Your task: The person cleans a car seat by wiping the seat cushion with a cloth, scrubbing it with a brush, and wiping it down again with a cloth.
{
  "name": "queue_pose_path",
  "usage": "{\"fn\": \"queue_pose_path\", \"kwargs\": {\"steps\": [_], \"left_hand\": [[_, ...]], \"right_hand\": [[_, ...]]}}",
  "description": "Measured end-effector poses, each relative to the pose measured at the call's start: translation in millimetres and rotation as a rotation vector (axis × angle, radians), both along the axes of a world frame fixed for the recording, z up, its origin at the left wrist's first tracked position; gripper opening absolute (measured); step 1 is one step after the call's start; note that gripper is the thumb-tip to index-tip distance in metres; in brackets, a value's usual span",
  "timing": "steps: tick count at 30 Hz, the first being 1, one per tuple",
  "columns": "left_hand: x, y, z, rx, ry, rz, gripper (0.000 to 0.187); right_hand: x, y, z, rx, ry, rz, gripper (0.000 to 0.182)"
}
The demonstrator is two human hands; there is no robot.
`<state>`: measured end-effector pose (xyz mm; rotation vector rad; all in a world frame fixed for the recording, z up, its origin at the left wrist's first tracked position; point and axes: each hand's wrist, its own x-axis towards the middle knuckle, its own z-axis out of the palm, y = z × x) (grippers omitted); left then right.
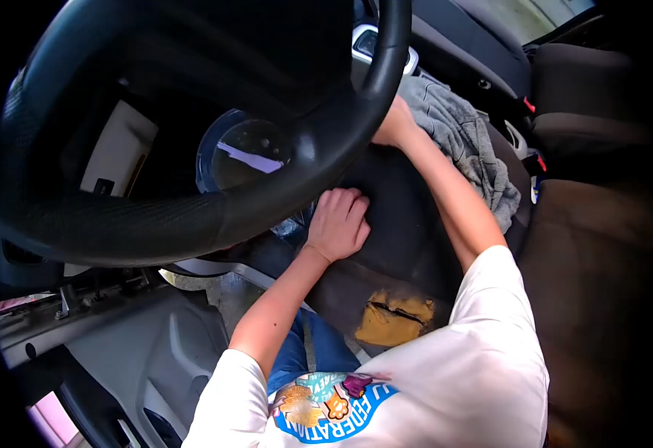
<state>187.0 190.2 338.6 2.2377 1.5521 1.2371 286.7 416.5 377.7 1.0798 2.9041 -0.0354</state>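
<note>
My left hand (339,224) rests on the dark car seat (397,216), its fingers curled downward; whether anything is under them is hidden. My right hand (395,125) is farther forward, partly covered by the steering wheel (222,224), so its fingers do not show. A crumpled grey cloth (461,134) lies beside my right hand and forearm. Beyond the wheel rim, a round container of liquid (248,153) stands in the footwell. Nearer my body, yellow foam (394,317) shows through a torn patch of the seat.
The open car door (155,351) is at the lower left. The gear lever console (367,45) is at the top, past the wheel. Another seat (483,45) and red buckles (529,106) are at the upper right.
</note>
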Motion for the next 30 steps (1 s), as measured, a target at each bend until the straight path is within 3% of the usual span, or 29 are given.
{"fn": "queue_pose_path", "kwargs": {"steps": [2, 3, 5, 6, 9, 13, 15, 16, 19, 21, 23, 24, 27, 29, 30], "left_hand": [[-3, -2, -1, 0.03, -0.013, 0.028, 0.03], [-3, -2, 0, 0.034, -0.022, 0.03, 0.03], [-2, -2, 0, 0.008, -0.025, 0.054, 0.029], [-3, 0, 1, 0.009, -0.024, 0.05, 0.029], [-1, -1, 1, -0.02, -0.001, 0.071, 0.028], [-1, -2, 1, -0.046, 0.023, 0.102, 0.029], [-2, -3, 1, -0.085, 0.06, 0.111, 0.03], [-3, -3, -1, -0.082, 0.059, 0.112, 0.03], [-1, -2, 0, -0.053, 0.014, 0.095, 0.028], [1, -3, 0, -0.03, -0.028, 0.076, 0.026], [0, -1, 1, -0.031, -0.018, 0.095, 0.027], [1, -1, 0, -0.034, -0.021, 0.089, 0.027], [-1, 0, -1, -0.055, -0.036, 0.064, 0.027], [-2, 0, -2, -0.057, 0.049, 0.094, 0.029], [-1, 1, -4, -0.041, 0.057, 0.095, 0.029]], "right_hand": [[6, -19, 12, 0.018, 0.314, 0.036, 0.03], [8, -28, 28, -0.096, 0.217, -0.025, 0.027], [29, -27, 9, -0.309, 0.502, 0.041, 0.035], [44, -23, 1, -0.307, 0.504, 0.037, 0.035], [85, -30, 2, 0.072, 0.277, -0.15, 0.049], [117, -28, -17, 0.12, 0.451, -0.275, 0.048], [118, -18, -21, 0.076, 0.551, -0.34, 0.036], [112, -11, -2, -0.165, 0.663, -0.469, 0.026], [105, -8, 41, -0.564, 1.25, -0.72, 0.029], [124, -12, 47, -0.752, 1.557, -0.643, 0.031], [130, -42, 86, -0.707, 1.904, -0.827, 0.035], [134, -63, 114, -0.76, 1.973, -0.797, 0.037], [170, -115, 139, -0.59, 1.824, -0.711, 0.039], [203, -148, 135, -0.59, 0.992, -0.85, 0.045], [209, -158, 120, -0.506, 0.852, -0.706, 0.051]]}}
